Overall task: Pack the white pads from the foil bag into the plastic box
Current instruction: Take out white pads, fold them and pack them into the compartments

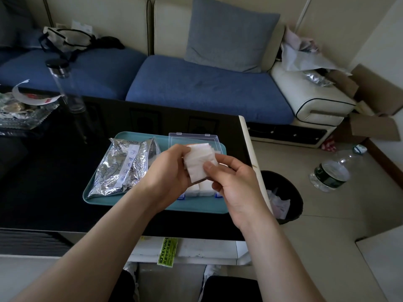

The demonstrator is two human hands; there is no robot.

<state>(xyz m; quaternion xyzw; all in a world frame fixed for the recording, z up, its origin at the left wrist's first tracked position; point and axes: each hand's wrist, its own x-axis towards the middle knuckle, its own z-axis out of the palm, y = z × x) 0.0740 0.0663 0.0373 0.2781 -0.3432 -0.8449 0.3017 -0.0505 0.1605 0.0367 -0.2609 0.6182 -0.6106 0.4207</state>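
1. Hands: left hand (168, 168) and right hand (231, 184), close together above the right half of the teal tray (152, 205). Both grip one fanned stack of white pads (199, 164).
2. Step in hand, judged: squaring the stack before it goes into the box. Best done by tapping the loose edges flush between both palms with only a light pinch, so the soft sheets do not crease. The stack can then be lowered flat beside the pads (194, 188) already showing in the box.
3. Pose: forearms converge from the tray's near side with wrists turned inward. The right thumb lies on the stack's front face and the left fingers are curled at its left edge.
4. Plastic box (194, 139): on the tray's right half, directly beneath the held stack, clear lid open toward the far side.
5. Foil bag (124, 166): crumpled on the tray's left half, untouched.
6. Worktop (54, 182): dark, carrying the tray.
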